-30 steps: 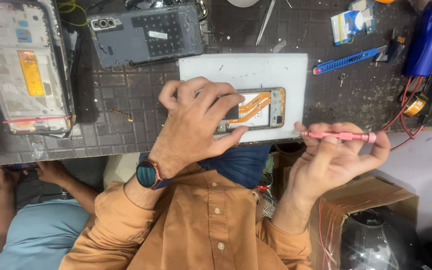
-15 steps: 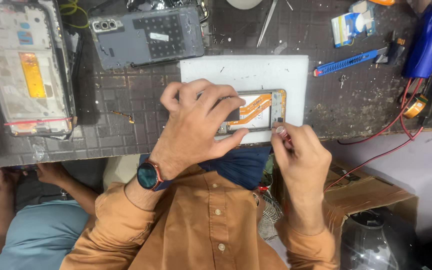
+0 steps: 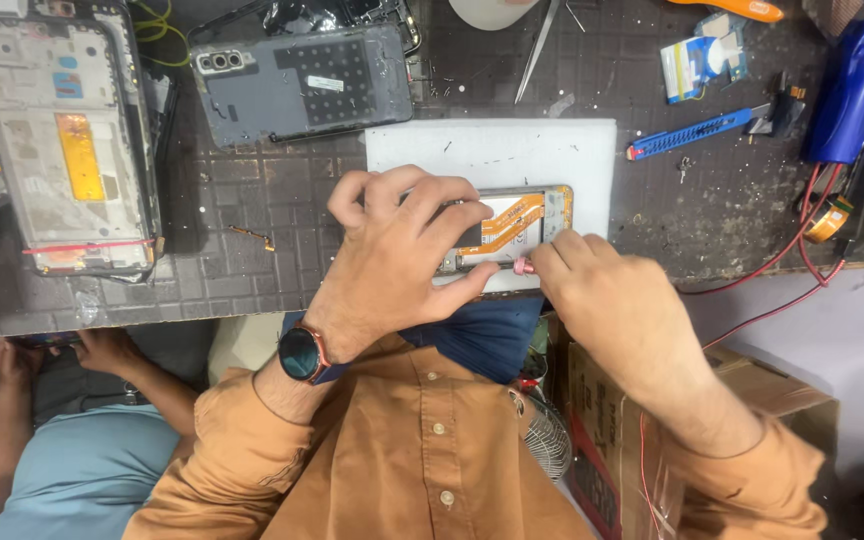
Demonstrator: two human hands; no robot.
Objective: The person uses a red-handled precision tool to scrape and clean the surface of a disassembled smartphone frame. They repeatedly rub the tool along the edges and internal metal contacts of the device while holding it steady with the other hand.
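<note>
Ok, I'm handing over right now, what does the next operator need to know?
Left hand: grip on the open phone, pinning it to the white mat.
Right hand: grip on a pink tool, tip at the phone's near edge.
Done: phone's back is off, orange flex exposed.
Left: phone not yet closed; a grey back cover lies farther up the table.

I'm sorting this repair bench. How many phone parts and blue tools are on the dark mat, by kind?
Opened phones: 2, one under the left hand at, one frame at far left
Grey back covers: 1
Blue utility knives: 1
Blue cylinders: 1
Total: 5
The right hand holds a pink-tipped tool.
</note>
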